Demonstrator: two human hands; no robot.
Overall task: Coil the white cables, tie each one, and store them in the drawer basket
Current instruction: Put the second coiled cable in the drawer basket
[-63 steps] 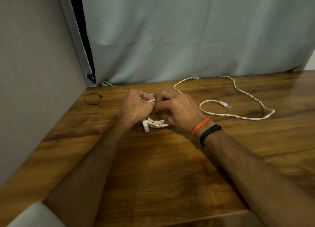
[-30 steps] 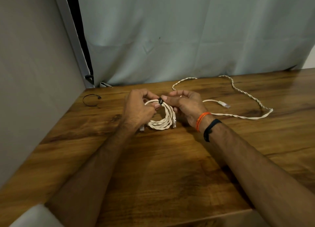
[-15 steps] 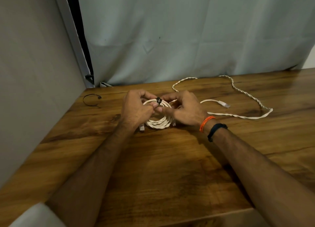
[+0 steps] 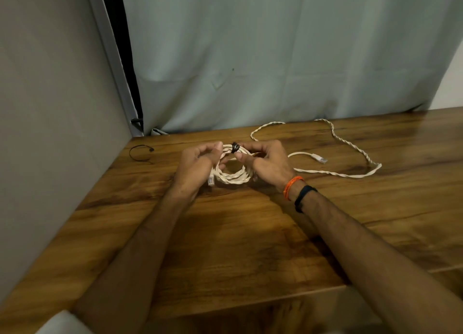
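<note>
A coiled white braided cable point(image 4: 234, 177) stands between my hands on the wooden table point(image 4: 250, 246), with a black tie point(image 4: 235, 148) wrapped round its top. My left hand point(image 4: 198, 165) grips the coil's left side; a white plug hangs below it. My right hand point(image 4: 268, 163) pinches the coil's right side, fingertips next to the tie. A second white cable point(image 4: 350, 155) lies loose and uncoiled on the table to the right, one plug end pointing right. No drawer basket is in view.
A spare black tie point(image 4: 140, 153) lies in an open loop near the table's back left corner. A grey wall panel point(image 4: 50, 133) borders the table on the left, and a pale curtain point(image 4: 275, 57) hangs behind it. The table's front edge point(image 4: 250, 301) is close to me.
The coil, bunched low under my hands before, has been lifted upright into a round loop with the black tie now showing on top. My right fingers have shifted around the tie.
</note>
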